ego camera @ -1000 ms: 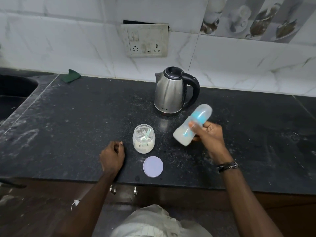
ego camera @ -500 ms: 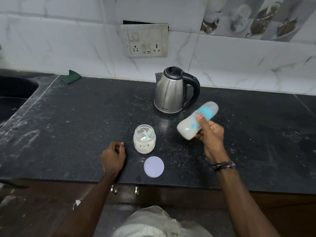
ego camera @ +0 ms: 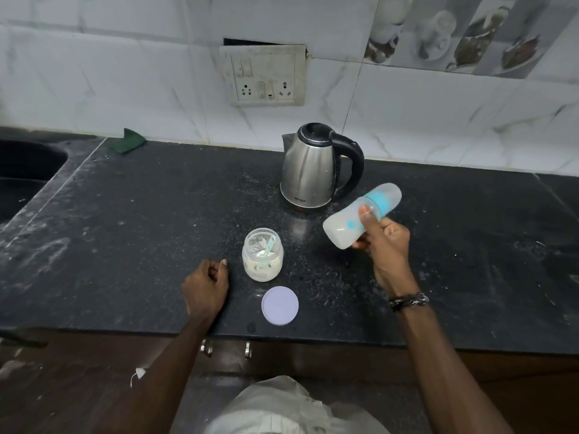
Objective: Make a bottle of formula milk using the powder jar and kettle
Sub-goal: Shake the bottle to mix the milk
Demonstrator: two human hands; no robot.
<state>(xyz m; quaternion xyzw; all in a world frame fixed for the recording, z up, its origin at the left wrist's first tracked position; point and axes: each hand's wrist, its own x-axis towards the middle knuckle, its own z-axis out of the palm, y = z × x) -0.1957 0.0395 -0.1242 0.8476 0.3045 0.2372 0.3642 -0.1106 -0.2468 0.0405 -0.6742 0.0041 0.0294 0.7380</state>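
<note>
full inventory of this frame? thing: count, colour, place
baby bottle: 1, clear with blue collar, milky inside, tilted in right hand
kettle: 1, steel and black, back of counter
powder jar: 1, clear, open, scoop inside, counter centre
jar lid: 1, lilac, near front edge
cloth: 1, green, back left
socket panel: 1, white, wall
counter: 1, black
left hand: 1, curled, resting on counter
right hand: 1, grips bottle

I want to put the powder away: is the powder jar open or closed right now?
Open. The powder jar has no lid on; a scoop shows inside, and its lilac lid lies flat on the countertop beside it.
</note>
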